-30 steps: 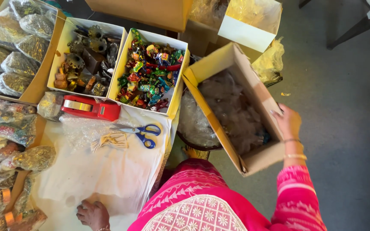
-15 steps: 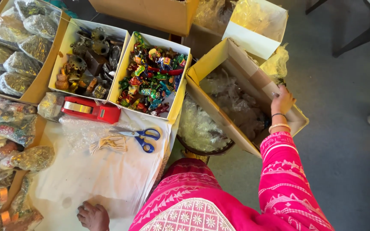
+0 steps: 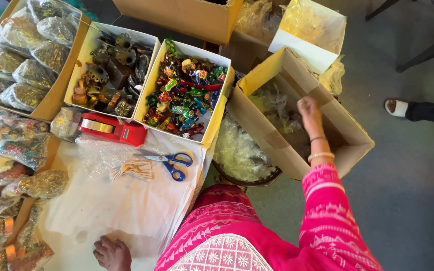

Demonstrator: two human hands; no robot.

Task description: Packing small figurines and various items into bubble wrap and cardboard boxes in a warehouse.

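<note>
Honestly, with the right hand [image 3: 309, 111] reaching loosely curled and empty into the tilted cardboard box [image 3: 350, 134] of clear wrappers beside the table [image 3: 126, 211], and the left hand [image 3: 112, 253] resting flat, she'd best steady that box.

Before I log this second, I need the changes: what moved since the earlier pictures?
The right hand moved from the cardboard box's outer edge to inside it, over clear wrapping; whether it grips anything is unclear. The left hand stayed flat on the table; scissors and tape dispenser unmoved.
</note>
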